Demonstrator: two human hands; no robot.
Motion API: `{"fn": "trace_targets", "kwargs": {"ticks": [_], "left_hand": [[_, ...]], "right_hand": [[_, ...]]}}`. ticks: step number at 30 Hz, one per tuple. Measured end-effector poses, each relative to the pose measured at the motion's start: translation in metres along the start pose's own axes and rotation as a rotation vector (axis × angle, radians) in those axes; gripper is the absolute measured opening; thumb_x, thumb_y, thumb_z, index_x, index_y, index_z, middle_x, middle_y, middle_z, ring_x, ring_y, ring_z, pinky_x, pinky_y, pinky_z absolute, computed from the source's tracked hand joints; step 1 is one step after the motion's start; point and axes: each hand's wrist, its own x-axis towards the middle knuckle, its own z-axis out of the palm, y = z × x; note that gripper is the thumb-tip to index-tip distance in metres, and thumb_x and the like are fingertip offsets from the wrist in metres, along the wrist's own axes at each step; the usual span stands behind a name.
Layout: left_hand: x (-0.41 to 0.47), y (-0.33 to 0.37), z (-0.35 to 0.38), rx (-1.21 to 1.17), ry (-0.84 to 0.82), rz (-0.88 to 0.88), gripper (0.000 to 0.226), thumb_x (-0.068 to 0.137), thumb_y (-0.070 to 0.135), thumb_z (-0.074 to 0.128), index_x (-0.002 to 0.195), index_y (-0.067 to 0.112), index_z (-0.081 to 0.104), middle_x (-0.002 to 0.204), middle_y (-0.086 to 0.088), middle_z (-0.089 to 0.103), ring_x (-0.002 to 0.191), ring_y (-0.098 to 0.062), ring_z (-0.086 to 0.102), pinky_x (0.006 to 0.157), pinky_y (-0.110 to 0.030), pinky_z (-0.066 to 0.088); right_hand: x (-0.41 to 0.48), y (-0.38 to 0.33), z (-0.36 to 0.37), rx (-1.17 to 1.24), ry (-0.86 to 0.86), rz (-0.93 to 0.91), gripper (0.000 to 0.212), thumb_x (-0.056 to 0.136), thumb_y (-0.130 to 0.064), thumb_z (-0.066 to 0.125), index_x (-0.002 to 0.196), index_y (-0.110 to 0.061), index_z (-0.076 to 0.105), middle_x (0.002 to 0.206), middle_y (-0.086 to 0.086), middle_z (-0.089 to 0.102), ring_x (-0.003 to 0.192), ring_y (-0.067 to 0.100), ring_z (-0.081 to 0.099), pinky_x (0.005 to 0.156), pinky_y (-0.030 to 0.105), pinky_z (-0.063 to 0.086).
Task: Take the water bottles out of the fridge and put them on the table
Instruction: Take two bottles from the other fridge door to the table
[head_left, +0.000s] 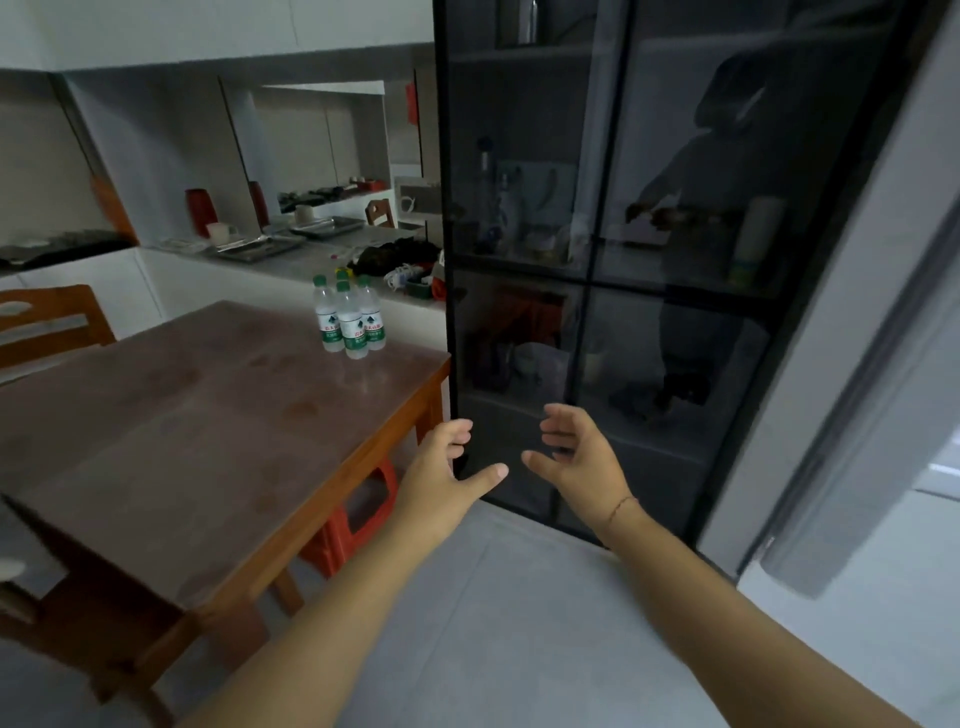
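Green-capped water bottles (349, 321) stand upright in a tight cluster near the desk's (208, 415) far right corner, up and to the left of both our hands. Our left hand (441, 467) is nearer them, just off the desk's right edge. Our right hand (576, 457) reaches toward the dark glass cabinet (623, 208). Each grip is spread open and empty, palms facing each other, arms stretched forward. We judge the fridge (857, 415) door at right comes next.

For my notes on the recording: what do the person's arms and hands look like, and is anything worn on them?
Both forearms are bare, with no sleeves in view and no gloves. The right hand has a thin reddish string bracelet at the wrist. The left hand wears nothing visible.
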Motion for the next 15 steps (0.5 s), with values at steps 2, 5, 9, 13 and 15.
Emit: {"fn": "trace_targets", "kwargs": {"ticks": [2,5,9,13,15], "left_hand": [[-0.019,0.009,0.006,-0.006,-0.014,0.010,0.064,0.076,0.036,0.077,0.131,0.031,0.045,0.125,0.016,0.051,0.113,-0.002,0.049,0.085,-0.017,0.037],[-0.043,0.024,0.015,-0.001,-0.032,0.034,0.064,0.075,0.038,0.077,0.130,0.032,0.045,0.124,0.017,0.051,0.112,-0.001,0.050,0.085,-0.018,0.038],[-0.064,0.049,0.032,0.000,-0.079,0.055,0.063,0.076,0.038,0.076,0.131,0.032,0.044,0.124,0.016,0.050,0.113,-0.001,0.048,0.085,-0.018,0.035],[-0.073,0.084,0.059,-0.006,-0.115,0.107,0.064,0.076,0.040,0.075,0.131,0.032,0.044,0.125,0.017,0.050,0.114,-0.002,0.048,0.088,-0.021,0.037],[-0.076,0.105,0.078,-0.010,-0.138,0.137,0.064,0.075,0.041,0.075,0.131,0.033,0.044,0.125,0.017,0.050,0.115,-0.001,0.048,0.089,-0.021,0.037]], "right_hand": [[-0.021,-0.002,-0.013,-0.012,0.021,-0.009,0.057,0.077,-0.016,0.075,0.125,-0.027,0.046,0.116,-0.008,0.056,0.107,0.004,0.054,0.089,0.015,0.043],[-0.050,-0.008,-0.033,-0.011,0.064,-0.016,0.056,0.077,-0.017,0.075,0.124,-0.027,0.047,0.114,-0.009,0.057,0.107,0.003,0.055,0.089,0.015,0.044],[-0.080,-0.017,-0.067,-0.014,0.115,-0.025,0.055,0.077,-0.019,0.075,0.125,-0.025,0.048,0.112,-0.009,0.057,0.106,0.004,0.055,0.093,0.019,0.045],[-0.100,-0.027,-0.113,-0.015,0.186,-0.063,0.052,0.078,-0.024,0.074,0.124,-0.024,0.050,0.110,-0.009,0.059,0.104,0.005,0.057,0.090,0.019,0.047],[-0.108,-0.029,-0.140,-0.013,0.218,-0.076,0.049,0.078,-0.027,0.073,0.122,-0.024,0.051,0.109,-0.009,0.060,0.102,0.004,0.058,0.085,0.015,0.047]]}}
